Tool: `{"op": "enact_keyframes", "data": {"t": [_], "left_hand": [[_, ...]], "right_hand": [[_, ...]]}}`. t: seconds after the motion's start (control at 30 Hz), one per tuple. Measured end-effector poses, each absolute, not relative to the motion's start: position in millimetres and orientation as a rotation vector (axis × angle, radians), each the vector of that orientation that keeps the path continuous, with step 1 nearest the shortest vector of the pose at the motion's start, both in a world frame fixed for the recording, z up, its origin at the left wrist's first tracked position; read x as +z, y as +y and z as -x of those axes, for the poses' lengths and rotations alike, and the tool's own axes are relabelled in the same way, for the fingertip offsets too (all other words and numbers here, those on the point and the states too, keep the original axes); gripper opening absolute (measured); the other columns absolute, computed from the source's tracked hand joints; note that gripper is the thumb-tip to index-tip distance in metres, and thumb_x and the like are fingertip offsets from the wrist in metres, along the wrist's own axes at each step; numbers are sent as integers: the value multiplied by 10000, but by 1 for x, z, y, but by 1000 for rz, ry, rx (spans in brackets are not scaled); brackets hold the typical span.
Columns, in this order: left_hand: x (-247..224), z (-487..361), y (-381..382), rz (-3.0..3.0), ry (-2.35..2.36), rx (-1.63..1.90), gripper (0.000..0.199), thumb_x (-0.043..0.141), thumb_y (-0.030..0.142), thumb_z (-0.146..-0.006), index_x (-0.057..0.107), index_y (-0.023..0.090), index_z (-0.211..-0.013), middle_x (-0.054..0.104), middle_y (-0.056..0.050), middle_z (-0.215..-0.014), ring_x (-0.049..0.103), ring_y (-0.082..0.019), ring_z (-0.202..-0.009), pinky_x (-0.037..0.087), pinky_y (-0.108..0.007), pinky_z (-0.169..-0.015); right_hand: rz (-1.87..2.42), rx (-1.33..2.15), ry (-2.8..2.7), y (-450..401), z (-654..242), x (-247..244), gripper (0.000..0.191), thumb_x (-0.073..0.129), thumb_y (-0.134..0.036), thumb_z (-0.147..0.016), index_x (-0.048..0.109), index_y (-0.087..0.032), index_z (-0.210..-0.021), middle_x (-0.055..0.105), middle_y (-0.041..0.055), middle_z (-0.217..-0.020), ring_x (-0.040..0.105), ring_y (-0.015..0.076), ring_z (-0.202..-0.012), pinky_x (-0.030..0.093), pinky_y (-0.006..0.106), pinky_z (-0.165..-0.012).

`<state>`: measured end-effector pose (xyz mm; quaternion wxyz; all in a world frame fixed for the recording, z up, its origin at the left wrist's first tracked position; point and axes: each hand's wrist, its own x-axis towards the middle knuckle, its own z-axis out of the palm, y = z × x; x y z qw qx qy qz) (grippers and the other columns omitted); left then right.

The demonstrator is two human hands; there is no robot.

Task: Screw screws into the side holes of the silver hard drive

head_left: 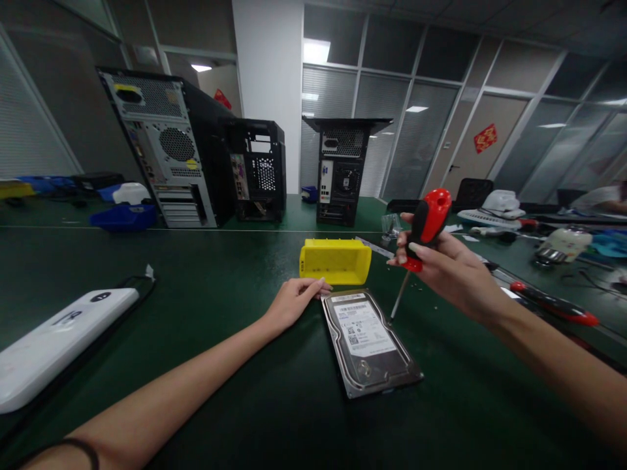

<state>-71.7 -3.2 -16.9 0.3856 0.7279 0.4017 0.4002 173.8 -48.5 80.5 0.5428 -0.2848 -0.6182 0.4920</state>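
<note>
A hard drive [368,341] with a white label lies label side up on the green table in front of me. My left hand [292,301] rests at its far left corner, with thumb and fingers closed on that corner. In my right hand [443,266] is a red and black screwdriver [425,227], gripped by the handle with its shaft slanting down. The screwdriver's tip is beside the drive's right edge; whether it touches a screw is too small to tell. Just beyond the drive stands a yellow plastic bin [337,262] with its opening facing me, specks inside.
Computer cases [169,147] stand along the back, with a blue bin [123,217] beside them. A white power bank-like box [68,343] with a cable lies left. On the right are another screwdriver [553,304], a white keyboard [492,220] and small loose screws near the bin.
</note>
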Motion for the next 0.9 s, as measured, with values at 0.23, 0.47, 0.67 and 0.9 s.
{"op": "enact_keyframes", "data": {"t": [0.23, 0.47, 0.67, 0.9], "left_hand": [[-16, 71, -4, -1849, 1021, 1025, 356, 457, 383, -897, 688, 118, -959, 708, -71, -929, 644, -206, -832, 481, -304, -797], [-16, 71, -4, -1848, 1027, 1030, 355, 459, 389, -893, 690, 126, -954, 710, -65, -924, 646, -206, -833, 480, -299, -794], [-17, 72, -4, -1851, 1031, 1026, 362, 459, 401, -892, 691, 130, -956, 709, -62, -928, 646, -203, -830, 480, -291, -791], [-17, 71, -4, -1856, 1034, 1017, 356, 457, 398, -895, 691, 139, -961, 708, -57, -934, 642, -206, -843, 477, -296, -801]], "right_hand": [[791, 965, -1492, -42, -175, 71, 362, 701, -246, -699, 502, -243, -1001, 567, -18, -833, 577, 91, -703, 510, 245, -692], [682, 1156, -1416, -47, -170, 72, 257, 566, -249, -801, 516, -266, -1052, 469, -17, -786, 502, 78, -708, 495, 239, -676], [716, 1138, -1445, -45, -171, 70, 333, 578, -212, -794, 513, -274, -1114, 512, -2, -904, 548, 83, -765, 510, 253, -737], [803, 1000, -1499, -41, -172, 64, 271, 679, -245, -721, 481, -187, -896, 552, -12, -771, 545, 80, -618, 491, 221, -584]]}}
